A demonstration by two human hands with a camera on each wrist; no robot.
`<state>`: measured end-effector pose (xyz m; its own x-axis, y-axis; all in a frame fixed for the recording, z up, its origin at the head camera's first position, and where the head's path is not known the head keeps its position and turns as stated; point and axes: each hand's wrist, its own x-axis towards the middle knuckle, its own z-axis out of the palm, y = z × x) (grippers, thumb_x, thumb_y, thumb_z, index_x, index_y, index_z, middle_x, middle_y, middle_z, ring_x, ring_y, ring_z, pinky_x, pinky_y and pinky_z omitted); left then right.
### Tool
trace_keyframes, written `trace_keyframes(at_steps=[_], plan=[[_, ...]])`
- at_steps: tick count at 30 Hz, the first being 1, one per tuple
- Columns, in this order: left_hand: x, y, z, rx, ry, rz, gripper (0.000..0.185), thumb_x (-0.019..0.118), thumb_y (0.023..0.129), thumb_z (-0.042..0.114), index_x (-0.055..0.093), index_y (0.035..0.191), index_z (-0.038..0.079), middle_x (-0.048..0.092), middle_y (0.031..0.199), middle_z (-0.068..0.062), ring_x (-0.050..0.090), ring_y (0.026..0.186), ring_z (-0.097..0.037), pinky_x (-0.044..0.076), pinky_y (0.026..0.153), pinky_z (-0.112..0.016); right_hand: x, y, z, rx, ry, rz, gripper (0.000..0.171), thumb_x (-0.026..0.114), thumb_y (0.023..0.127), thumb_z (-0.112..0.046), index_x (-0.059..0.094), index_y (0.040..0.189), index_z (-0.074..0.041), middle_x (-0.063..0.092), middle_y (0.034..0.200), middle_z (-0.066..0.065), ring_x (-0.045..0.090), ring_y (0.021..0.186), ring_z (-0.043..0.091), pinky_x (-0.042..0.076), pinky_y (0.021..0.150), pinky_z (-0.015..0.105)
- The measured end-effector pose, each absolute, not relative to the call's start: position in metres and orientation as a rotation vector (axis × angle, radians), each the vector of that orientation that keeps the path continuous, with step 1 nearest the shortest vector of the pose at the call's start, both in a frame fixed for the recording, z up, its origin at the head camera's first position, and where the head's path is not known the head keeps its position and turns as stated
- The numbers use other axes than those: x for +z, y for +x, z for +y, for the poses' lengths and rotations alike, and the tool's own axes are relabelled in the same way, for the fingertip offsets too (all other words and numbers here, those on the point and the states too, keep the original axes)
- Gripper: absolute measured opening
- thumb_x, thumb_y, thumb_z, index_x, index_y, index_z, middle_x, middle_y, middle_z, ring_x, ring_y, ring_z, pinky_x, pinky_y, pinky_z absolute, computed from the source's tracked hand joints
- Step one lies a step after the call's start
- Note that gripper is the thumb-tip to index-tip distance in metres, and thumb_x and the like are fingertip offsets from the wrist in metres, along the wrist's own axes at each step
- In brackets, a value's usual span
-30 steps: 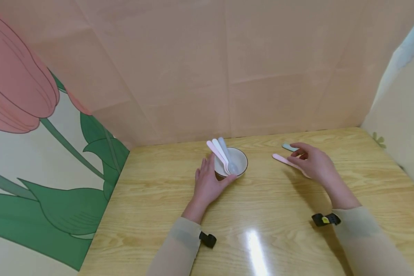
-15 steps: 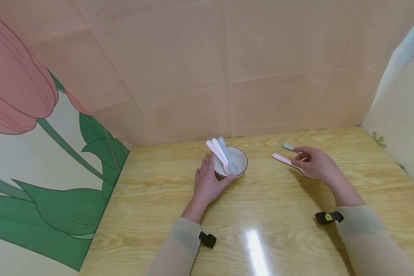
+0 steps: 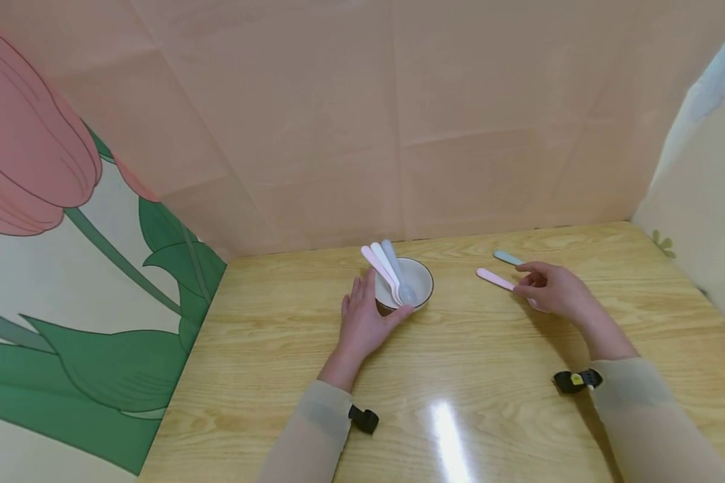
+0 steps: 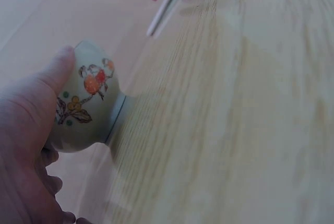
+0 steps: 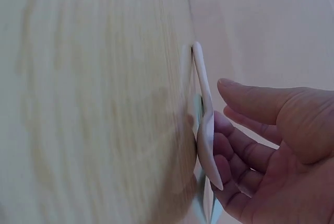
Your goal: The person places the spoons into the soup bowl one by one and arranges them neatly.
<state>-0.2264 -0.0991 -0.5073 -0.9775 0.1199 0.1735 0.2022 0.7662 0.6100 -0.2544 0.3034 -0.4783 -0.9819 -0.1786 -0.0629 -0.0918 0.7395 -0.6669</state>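
In the head view my left hand [image 3: 365, 322] holds a small white bowl [image 3: 421, 280] by its side, thumb and fingers round it. The left wrist view shows a fruit pattern on the bowl's outside [image 4: 88, 85]. A pink spoon [image 3: 374, 260], a white spoon [image 3: 384, 257] and a grey spoon [image 3: 393, 258] lean in the bowl, handles up. My right hand [image 3: 552, 290] hovers over a pink spoon [image 3: 493, 278] lying on the table, its bowl end partly hidden. In the right wrist view the thumb is apart from that spoon [image 5: 205, 83]. Beyond it lies a pale green spoon [image 3: 507, 257], partly covered by fingers.
The wood-grain table [image 3: 447, 362] ends at a pinkish cloth wall [image 3: 338, 134] behind the bowl. A tulip-patterned panel [image 3: 109, 362] borders the left side, and a pale wall [image 3: 701, 201] the right. Dark camera mounts sit on both wrists.
My right hand has shifted slightly right and toward me, along the pink spoon, uncovering more of both spoon handles. The left hand and the bowl have stayed in place.
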Motion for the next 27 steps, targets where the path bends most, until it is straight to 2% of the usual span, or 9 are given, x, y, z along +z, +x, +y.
trace_keyframes(at_steps=[8,20,27], plan=[[-0.5073,-0.2260,-0.0990,-1.003,-0.258,-2.840,0.121,0.074,0.090,0.079,0.021,0.176,0.013,0.031,0.179,-0.012,0.020,0.167,-0.041,0.019,0.128,-0.071,-0.4835,-0.2565,0.3054,-1.109,-0.223,2.800,0.056,0.076,0.107,-0.020,0.057,0.151,0.008,0.071,0.120,0.022,0.063,0.095,0.022,0.053,0.069,0.025],[-0.5061,-0.2253,-0.0986,-1.019,-0.254,-2.841,0.120,0.073,0.091,0.080,0.020,0.177,0.014,0.030,0.180,-0.012,0.019,0.167,-0.040,0.018,0.128,-0.071,-0.4872,-0.2571,0.3053,-1.035,-0.221,2.808,0.054,0.075,0.107,-0.020,0.058,0.150,0.006,0.070,0.113,0.017,0.060,0.090,0.026,0.048,0.068,0.030],[-0.5056,-0.2241,-0.0987,-1.029,-0.252,-2.847,0.121,0.072,0.091,0.081,0.018,0.177,0.016,0.028,0.180,-0.012,0.018,0.167,-0.040,0.017,0.129,-0.071,-0.4852,-0.2572,0.3056,-0.977,-0.252,2.818,0.055,0.075,0.108,-0.025,0.059,0.151,0.005,0.072,0.112,0.017,0.062,0.093,0.028,0.047,0.078,0.038]])
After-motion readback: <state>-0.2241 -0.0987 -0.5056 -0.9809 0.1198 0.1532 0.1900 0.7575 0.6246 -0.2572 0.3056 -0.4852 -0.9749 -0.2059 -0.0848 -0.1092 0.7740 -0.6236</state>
